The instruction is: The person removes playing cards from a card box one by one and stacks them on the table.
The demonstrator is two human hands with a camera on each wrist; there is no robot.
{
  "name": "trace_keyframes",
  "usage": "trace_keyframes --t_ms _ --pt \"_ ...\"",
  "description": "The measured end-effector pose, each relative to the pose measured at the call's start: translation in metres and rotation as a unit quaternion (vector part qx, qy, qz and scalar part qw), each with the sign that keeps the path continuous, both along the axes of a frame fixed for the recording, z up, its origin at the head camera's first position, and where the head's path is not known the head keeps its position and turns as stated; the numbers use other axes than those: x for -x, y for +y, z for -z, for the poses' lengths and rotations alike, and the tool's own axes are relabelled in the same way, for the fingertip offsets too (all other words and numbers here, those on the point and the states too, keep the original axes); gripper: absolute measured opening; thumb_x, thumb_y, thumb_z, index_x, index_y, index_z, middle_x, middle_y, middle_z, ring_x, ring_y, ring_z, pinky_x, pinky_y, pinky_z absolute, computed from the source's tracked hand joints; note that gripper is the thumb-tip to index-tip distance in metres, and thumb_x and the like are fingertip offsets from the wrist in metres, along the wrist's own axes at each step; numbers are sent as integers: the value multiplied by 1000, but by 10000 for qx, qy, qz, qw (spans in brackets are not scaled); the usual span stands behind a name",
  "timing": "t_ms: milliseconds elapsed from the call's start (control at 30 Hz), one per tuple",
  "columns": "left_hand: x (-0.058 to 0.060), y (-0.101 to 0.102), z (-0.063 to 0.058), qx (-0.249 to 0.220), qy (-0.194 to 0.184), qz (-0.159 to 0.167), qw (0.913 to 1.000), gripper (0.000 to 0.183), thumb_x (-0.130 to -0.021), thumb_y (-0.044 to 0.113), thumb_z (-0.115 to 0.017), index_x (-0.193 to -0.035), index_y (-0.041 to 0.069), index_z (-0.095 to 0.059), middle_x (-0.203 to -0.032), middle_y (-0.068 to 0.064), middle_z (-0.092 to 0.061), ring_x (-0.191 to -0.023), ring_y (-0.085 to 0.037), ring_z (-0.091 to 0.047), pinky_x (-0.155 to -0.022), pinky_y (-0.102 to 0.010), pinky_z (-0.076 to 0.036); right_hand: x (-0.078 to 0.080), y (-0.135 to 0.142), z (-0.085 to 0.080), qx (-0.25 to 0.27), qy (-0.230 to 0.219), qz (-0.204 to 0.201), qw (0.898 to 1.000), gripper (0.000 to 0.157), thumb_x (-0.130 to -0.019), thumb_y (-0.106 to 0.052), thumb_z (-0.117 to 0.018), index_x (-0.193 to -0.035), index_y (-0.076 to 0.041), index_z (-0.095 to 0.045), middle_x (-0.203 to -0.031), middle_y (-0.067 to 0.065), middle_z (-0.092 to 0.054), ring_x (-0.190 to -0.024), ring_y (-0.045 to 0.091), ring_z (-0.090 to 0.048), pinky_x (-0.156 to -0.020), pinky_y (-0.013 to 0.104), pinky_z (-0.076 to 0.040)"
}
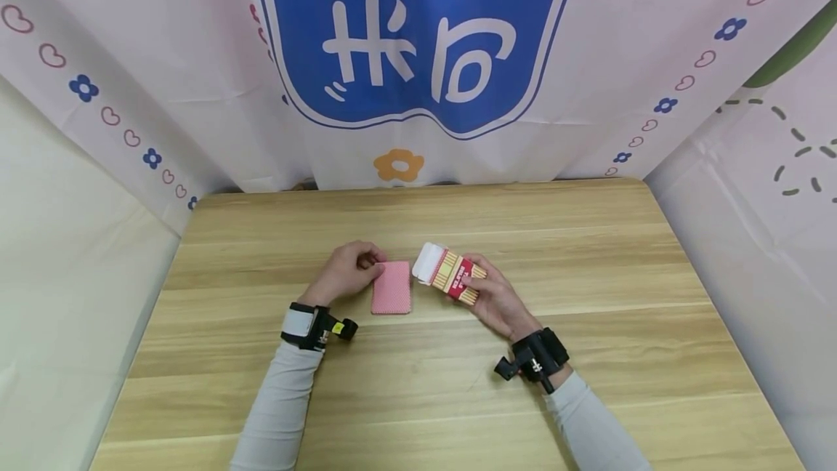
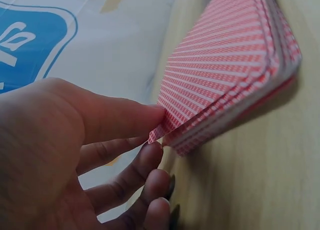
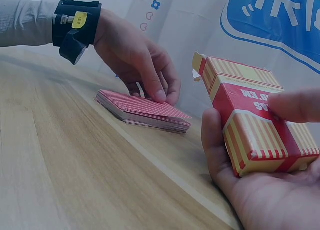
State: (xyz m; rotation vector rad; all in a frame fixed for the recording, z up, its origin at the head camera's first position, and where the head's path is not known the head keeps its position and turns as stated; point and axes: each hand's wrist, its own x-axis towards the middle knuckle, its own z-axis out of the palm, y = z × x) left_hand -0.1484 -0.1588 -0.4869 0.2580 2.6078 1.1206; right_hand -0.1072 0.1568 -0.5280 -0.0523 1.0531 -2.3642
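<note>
1. The deck of cards (image 1: 392, 293) lies back side up on the wooden table (image 1: 418, 391), left of the box and just right of the left hand (image 1: 346, 271).
2. The left hand pinches the deck's far left corner, thumb on top and a finger below, with a narrow gap under the raised layer; whether that is one card or several cannot be told.
3. The right hand (image 1: 498, 305) grips the card box (image 1: 447, 267) above the table, its white flap end pointing left and far.
4. The step in hand seems to be getting hold of cards at that corner.
5. The next move likely calls for a fuller left grip around the deck's edges, keeping the stack square, with the box steady.
</note>
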Motion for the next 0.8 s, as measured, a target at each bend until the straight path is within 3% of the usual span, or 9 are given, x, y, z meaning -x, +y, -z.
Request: trace_keyframes --t_ms 467,800 --pt "-3 3 1 339 171 99 9992 16 -97 20 -69 -110 12 -75 -107 -4 -68 -94 -20 -61 -83 -37 -53 0 -2 0 -84 -44 38 9999 35 -102 3 -49 -133 -14 -48 -145 18 -44 -121 28 -63 -94 38 -58" --pt "0 -4 -5 -155 497 -106 9986 21 -100 16 -65 -117 6 -72 -109 -8 -70 -93 -22 -66 -82 -39 -56 0 -2 -1 -163 11 1 9999 34 -102 2 -49 -132 -15 -48 -146 17 -43 -122 27 -61 -96 41 -56"
